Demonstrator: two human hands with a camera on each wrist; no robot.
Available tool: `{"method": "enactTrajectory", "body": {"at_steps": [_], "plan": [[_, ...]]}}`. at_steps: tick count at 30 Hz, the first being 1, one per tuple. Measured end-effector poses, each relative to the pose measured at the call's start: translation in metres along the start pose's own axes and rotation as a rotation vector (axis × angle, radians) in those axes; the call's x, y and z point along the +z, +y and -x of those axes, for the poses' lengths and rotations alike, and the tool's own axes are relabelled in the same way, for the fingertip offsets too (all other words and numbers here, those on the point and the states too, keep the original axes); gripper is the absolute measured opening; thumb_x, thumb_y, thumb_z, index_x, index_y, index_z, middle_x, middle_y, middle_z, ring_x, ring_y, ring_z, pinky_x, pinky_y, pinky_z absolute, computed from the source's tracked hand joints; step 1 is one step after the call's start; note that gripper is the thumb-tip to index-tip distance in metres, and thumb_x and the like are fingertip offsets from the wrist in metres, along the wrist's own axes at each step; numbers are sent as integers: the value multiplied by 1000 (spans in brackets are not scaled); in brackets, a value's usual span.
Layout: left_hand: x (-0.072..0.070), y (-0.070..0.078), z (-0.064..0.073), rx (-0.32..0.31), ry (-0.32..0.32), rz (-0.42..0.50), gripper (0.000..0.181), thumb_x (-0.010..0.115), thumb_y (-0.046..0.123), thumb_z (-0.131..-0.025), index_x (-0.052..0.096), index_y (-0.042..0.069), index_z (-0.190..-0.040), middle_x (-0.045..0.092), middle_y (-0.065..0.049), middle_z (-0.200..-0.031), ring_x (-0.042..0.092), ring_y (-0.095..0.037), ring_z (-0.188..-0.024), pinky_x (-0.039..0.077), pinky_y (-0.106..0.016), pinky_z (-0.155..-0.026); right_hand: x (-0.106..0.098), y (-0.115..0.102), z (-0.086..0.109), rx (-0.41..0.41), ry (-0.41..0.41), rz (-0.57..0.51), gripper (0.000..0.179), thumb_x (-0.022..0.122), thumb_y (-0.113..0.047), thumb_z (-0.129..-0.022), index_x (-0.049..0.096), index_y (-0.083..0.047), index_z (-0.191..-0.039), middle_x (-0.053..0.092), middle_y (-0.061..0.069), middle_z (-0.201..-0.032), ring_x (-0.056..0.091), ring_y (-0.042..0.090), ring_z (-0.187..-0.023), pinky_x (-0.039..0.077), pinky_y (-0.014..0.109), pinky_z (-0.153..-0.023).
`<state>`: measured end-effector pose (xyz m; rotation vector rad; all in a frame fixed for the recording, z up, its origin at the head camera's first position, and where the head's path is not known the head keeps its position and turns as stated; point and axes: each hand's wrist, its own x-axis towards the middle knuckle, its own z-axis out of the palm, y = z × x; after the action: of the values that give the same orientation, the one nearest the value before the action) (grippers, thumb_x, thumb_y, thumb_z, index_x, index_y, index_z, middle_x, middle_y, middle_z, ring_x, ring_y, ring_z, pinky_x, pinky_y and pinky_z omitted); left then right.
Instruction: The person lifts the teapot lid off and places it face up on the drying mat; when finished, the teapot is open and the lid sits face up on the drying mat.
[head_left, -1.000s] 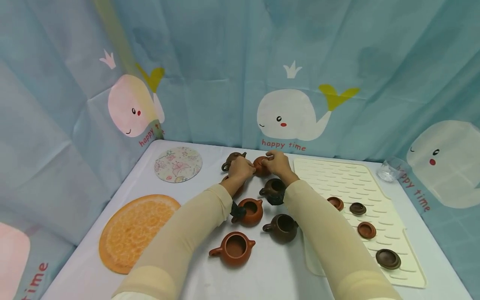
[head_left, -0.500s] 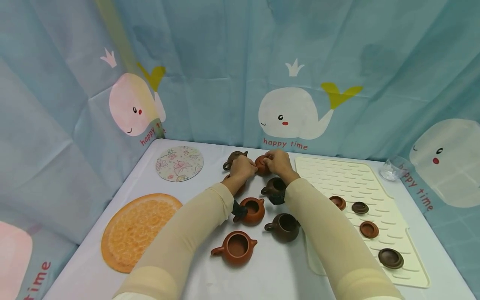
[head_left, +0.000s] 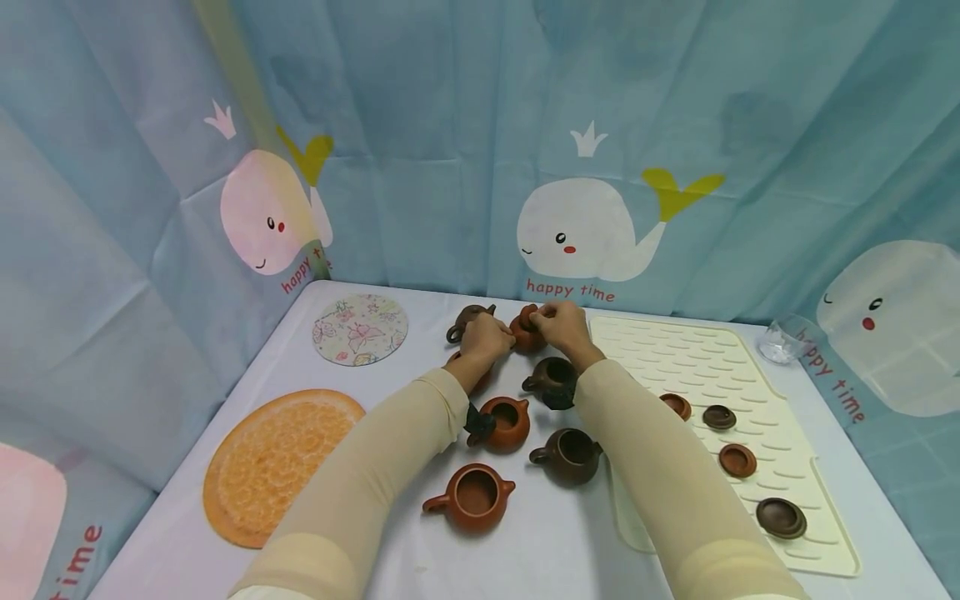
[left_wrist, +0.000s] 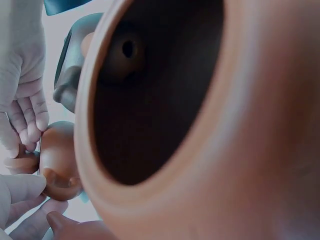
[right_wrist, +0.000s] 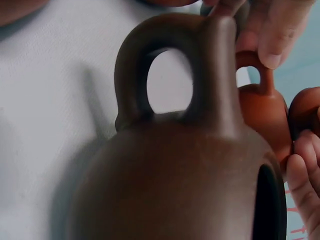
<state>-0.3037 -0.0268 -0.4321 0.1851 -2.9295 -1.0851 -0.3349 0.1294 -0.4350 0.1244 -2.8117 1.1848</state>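
Note:
At the far side of the table, my left hand [head_left: 487, 340] pinches the handle of a small reddish-brown teapot [head_left: 528, 340], clearly seen in the right wrist view. My right hand [head_left: 566, 328] holds that teapot's lid [left_wrist: 22, 162] by its knob. The lid is tilted on edge beside the teapot's mouth, off its seat. A dark brown teapot [right_wrist: 175, 175] with its mouth uncovered fills the right wrist view. Another reddish teapot [left_wrist: 270, 150], also uncovered, looms close in the left wrist view. Behind my left hand stands a lidded dark teapot [head_left: 470, 317].
Nearer stand more lidless teapots: a reddish one [head_left: 477, 498], another reddish one [head_left: 510, 427] and a dark one [head_left: 574, 457]. Several loose lids lie on a cream ribbed mat [head_left: 667, 342] at right. An orange round mat [head_left: 277, 467], a patterned disc [head_left: 360, 330] and a clear cup [head_left: 780, 342] lie around.
My right hand has lifted the lid from the teapot's mouth and tilted it up toward the right. My left hand keeps its hold on the handle, nearly still.

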Motion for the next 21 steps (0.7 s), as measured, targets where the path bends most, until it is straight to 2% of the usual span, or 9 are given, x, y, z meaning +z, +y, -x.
{"method": "enactTrajectory", "body": {"at_steps": [3,6,9,11,15,18,21], "plan": [[0,0,0,-4,-1,1,7,74,21,-85,79,16,-87,71,2,-90,64,-22,-92,50,-37,-80,1,2,0,73,-13,-98,18,66,-24,-90,68,-6,-92,66,8,-85,58,22,-76,46,33,-63],[-1,1,0,-13,-1,3,7,74,21,-84,79,16,-87,71,2,-91,64,-22,-92,50,-37,-80,1,4,-1,135,-25,-260,20,64,-17,-89,62,-7,-105,66,11,-86,61,22,-76,51,36,-68],[-1,1,1,-21,-1,10,7,74,21,-85,79,17,-87,71,2,-90,64,-22,-91,50,-37,-80,0,3,-1,170,-47,-440,36,60,-9,-89,58,-12,-124,64,15,-89,61,25,-77,52,42,-74],[-1,2,2,-25,1,17,7,74,21,-85,79,16,-87,71,2,-89,64,-22,-90,50,-37,-79,-1,3,-1,182,-72,-541,42,57,-5,-90,57,-15,-131,62,16,-88,59,25,-75,51,44,-75],[0,2,2,-23,0,16,7,74,21,-85,79,16,-87,71,2,-89,64,-22,-90,50,-37,-78,-2,2,0,219,-110,-699,35,53,-4,-93,62,-10,-126,59,14,-87,56,20,-69,51,37,-69],[0,2,2,-22,-1,9,7,74,21,-85,79,16,-87,71,2,-90,64,-22,-90,50,-36,-78,-2,4,-1,235,-122,-763,27,60,-11,-94,61,-6,-121,61,16,-91,59,19,-67,53,33,-66],[0,3,2,-19,1,5,7,74,21,-85,79,16,-88,71,2,-90,64,-21,-90,50,-36,-79,-2,4,-2,238,-129,-784,34,70,-18,-90,55,-3,-118,62,19,-96,60,18,-66,54,33,-66]]}}
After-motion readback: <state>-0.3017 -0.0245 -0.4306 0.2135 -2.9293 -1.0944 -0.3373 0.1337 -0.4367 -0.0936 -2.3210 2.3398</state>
